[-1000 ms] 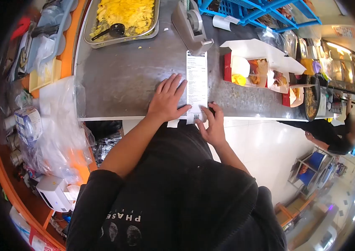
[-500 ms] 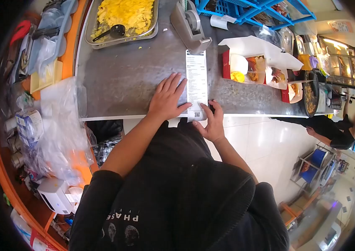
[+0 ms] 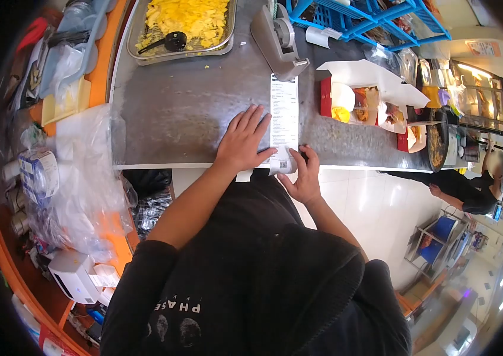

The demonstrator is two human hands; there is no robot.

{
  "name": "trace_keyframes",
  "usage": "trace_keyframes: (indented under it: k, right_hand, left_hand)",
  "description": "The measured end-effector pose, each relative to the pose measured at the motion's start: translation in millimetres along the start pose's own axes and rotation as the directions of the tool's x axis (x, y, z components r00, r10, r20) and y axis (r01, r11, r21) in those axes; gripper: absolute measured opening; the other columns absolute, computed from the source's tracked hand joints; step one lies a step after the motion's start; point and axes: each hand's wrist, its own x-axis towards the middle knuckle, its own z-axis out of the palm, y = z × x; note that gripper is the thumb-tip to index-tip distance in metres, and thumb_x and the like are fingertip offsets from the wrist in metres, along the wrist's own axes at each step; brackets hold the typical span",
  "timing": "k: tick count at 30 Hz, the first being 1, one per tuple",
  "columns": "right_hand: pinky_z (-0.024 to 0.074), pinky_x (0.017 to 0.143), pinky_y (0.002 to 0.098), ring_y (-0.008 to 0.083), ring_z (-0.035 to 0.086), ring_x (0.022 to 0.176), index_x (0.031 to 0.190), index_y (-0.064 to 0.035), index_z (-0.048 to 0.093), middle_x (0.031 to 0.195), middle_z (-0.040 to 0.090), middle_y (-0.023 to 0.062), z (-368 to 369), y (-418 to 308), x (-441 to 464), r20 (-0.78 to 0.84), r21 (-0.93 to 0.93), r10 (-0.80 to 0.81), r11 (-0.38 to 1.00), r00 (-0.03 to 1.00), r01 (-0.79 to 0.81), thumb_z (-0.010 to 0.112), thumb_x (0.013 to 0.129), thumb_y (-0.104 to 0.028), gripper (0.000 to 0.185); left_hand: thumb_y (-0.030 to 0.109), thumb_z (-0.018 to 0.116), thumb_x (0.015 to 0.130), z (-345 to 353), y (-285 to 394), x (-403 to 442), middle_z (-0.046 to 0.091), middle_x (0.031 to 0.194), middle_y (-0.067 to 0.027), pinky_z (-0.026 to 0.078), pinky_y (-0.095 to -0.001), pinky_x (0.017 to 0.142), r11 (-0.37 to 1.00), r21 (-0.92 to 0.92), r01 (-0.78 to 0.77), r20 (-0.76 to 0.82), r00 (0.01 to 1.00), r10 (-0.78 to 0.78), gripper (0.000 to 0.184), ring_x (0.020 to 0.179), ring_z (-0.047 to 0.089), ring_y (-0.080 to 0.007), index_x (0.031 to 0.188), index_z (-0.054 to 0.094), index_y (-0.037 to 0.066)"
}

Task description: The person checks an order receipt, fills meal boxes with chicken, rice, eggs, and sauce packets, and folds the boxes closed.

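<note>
A long printed receipt [image 3: 285,115] lies flat on the metal counter [image 3: 186,113], with a QR code at its near end. Its far end meets the grey tape dispenser [image 3: 276,44]. My left hand [image 3: 244,139] rests flat on the counter left of the receipt, fingers stretched out, thumb touching the paper's left edge. At the near right corner, my right hand [image 3: 303,178] grips the receipt by the counter's edge, fingertips on top and thumb lower down.
A metal tray [image 3: 231,41] of yellow food with a black ladle [image 3: 174,41] stands at the far left. Red-and-white food boxes [image 3: 326,98] sit at right, behind them a blue basket [image 3: 376,26]. Plastic bags [image 3: 82,178] lie on the left. Another person [image 3: 477,190] stands at far right.
The view has shifted slightly, so the counter things appear a little lower and further right. Both hands keep nearly the same place on and beside the receipt.
</note>
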Motion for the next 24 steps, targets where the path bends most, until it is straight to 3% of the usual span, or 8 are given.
trace_keyframes:
  k: [8,14,16,19,20,24]
  right_hand:
    - [0.0358,0.113,0.0513,0.0449,0.044,0.133,0.139,-0.0018,0.052,0.138,0.047,0.0256,-26,4,8,0.050,0.117,0.026,0.993,0.998,-0.032,0.078,0.086,-0.033,0.067]
    - [0.0502,0.099,0.0425,0.0343,0.063,0.115,0.133,0.0009,0.056,0.126,0.062,0.0238,-92,32,31,0.158,0.226,0.081,0.967,0.984,-0.116,0.069,0.096,-0.023,0.045]
    - [0.0541,0.090,0.0380,0.0252,0.068,0.103,0.126,0.0022,0.061,0.114,0.068,0.0186,-134,67,46,-0.013,0.295,0.184,0.940,0.983,-0.172,0.064,0.101,-0.021,0.035]
    - [0.0531,0.080,0.0309,0.0170,0.065,0.085,0.116,0.0001,0.065,0.091,0.068,0.0065,-241,103,97,-0.368,0.290,0.141,0.957,0.919,-0.031,0.051,0.108,-0.019,0.025]
    - [0.0527,0.075,0.0297,0.0156,0.064,0.080,0.116,0.0005,0.065,0.088,0.067,0.0056,-279,133,112,-0.449,0.211,0.091,0.977,0.889,0.006,0.048,0.109,-0.019,0.027]
    - [0.0566,0.077,0.0319,0.0186,0.071,0.088,0.114,0.0026,0.067,0.093,0.072,0.0123,-424,229,198,-0.511,0.218,0.216,0.969,0.832,-0.117,0.053,0.107,-0.031,0.037]
  left_hand:
    - [0.056,0.068,0.087,-4,3,2,0.035,0.161,-0.0178,0.023,-0.0468,0.123,1.000,0.000,0.009,0.041,0.999,-0.009,0.085,0.151,0.028,-0.0331,0.151,0.045,0.003]
    - [0.055,0.070,0.086,-12,10,6,0.036,0.160,-0.0165,0.022,-0.0475,0.124,0.999,0.015,0.050,0.063,0.997,-0.050,0.084,0.152,0.028,-0.0326,0.149,0.047,0.004]
    - [0.054,0.071,0.086,-9,13,7,0.037,0.160,-0.0159,0.023,-0.0481,0.124,0.997,0.012,0.081,0.085,0.993,-0.082,0.084,0.151,0.029,-0.0327,0.149,0.047,0.005]
    - [0.054,0.073,0.083,-8,15,8,0.038,0.160,-0.0163,0.025,-0.0508,0.122,0.996,0.040,0.083,0.076,0.993,-0.086,0.085,0.150,0.031,-0.0337,0.150,0.047,0.008]
    - [0.054,0.074,0.082,-7,16,9,0.038,0.160,-0.0168,0.026,-0.0522,0.122,0.995,0.055,0.088,0.075,0.993,-0.092,0.085,0.150,0.033,-0.0341,0.150,0.048,0.010]
    - [0.054,0.076,0.081,-5,29,8,0.037,0.160,-0.0196,0.029,-0.0541,0.120,0.986,0.080,0.148,0.110,0.982,-0.156,0.086,0.147,0.035,-0.0387,0.151,0.048,0.013]
